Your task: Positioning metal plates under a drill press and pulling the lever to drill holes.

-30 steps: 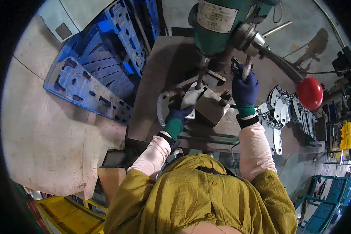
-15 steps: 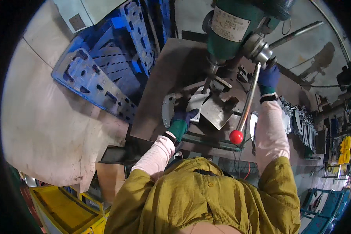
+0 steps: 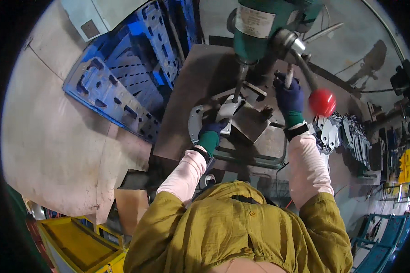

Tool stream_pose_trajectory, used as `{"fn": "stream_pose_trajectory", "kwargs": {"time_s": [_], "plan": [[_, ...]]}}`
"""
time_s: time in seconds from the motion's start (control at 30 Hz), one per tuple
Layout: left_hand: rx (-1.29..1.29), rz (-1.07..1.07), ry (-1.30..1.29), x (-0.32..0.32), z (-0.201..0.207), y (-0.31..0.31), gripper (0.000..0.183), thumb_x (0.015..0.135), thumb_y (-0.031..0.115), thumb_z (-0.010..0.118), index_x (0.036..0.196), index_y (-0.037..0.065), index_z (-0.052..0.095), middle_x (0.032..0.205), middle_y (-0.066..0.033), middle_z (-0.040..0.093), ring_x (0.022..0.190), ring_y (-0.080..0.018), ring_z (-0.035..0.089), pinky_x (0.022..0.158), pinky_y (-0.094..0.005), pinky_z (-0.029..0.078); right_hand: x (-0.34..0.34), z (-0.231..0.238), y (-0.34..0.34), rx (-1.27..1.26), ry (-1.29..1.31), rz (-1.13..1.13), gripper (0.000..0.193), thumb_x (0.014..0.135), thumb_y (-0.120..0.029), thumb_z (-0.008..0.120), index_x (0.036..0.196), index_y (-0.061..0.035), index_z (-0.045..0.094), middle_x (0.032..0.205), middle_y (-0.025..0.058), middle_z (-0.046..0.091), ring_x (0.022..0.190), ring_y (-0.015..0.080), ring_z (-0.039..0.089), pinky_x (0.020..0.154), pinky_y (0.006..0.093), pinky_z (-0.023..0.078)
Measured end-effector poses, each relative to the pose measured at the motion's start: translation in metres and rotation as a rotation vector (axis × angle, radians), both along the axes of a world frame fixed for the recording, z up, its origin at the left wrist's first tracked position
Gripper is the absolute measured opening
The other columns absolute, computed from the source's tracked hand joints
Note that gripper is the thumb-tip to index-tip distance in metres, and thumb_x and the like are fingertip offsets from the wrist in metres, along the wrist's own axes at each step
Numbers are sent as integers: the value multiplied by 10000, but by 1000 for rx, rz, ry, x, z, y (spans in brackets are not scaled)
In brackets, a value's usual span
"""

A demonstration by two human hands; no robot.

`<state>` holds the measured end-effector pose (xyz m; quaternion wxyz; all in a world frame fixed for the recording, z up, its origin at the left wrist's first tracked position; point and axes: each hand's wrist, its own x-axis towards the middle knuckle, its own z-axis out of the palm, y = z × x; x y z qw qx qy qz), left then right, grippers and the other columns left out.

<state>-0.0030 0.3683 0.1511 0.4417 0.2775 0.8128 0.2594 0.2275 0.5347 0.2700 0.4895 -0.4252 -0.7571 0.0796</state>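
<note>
Drill press (image 3: 253, 34), bit (image 3: 240, 82) down at the plate (image 3: 229, 109). Plate lies at the left side of the block (image 3: 250, 122), on the counter (image 3: 180, 93). Contact of bit tip and plate: looks like it, can't be sure. Bit turning or not: can't tell.

Left hand (image 3: 212, 128), gloved: grip appears closed on the plate's near end, thumb over the top; fingers partly lost in shadow. Right hand (image 3: 290, 96), gloved: grip closed round a lever (image 3: 289, 76), its end poking out above the fist.

Main hazard, my judgement: bit snags, plate spins. Cause would be hand-holding at one end only; I can make out no clamp. The block may stop a swing one way; the other way it would come at the left fingers.

Second: glove cloth near the bit. A loose fingertip could be wound in if the left hand crept forward.

Third: too hard a pull on the lever might jam the bit or skew the hole.

Minor: red knob (image 3: 322, 102) is near the right wrist and could knock it as the levers turn. Curved plate (image 3: 195, 123), just beside the left hand, could foul it.
</note>
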Motion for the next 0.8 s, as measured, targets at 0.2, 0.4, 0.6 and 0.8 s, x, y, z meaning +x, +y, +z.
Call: {"fn": "stream_pose_trajectory", "kwargs": {"time_s": [0.2,0.4,0.6,0.8], "plan": [[17,54,-50,11,27,0,753,796,568,697,1290,16,566,1195,-162,639,953,-312,648,830,-433,503,-11,53,-105,-569,92,379,276,964,-214,504,1130,-52,655,859,106,678,762,226,675,661,346,547],[641,113,3,14,10,-21,500,871,454,654,1188,69,621,997,-112,649,797,-231,608,692,-346,465,-33,165,-150,-1227,1207,912,442,962,-367,480,1222,-28,594,1075,168,682,848,215,686,719,301,573],[587,204,-399,18,8,-34,423,899,386,624,1181,70,640,894,-69,689,685,-201,657,578,-346,510,-1,213,-118,-1339,1056,1173,454,994,-411,457,1208,-37,600,1060,135,686,843,209,683,778,329,561],[635,-117,51,-25,-68,-68,568,789,173,710,1324,68,553,1283,-128,577,1161,-261,553,984,-374,448,83,120,-112,-814,441,547,439,1003,-381,476,1225,-24,601,950,82,664,791,163,652,704,303,540]]}}
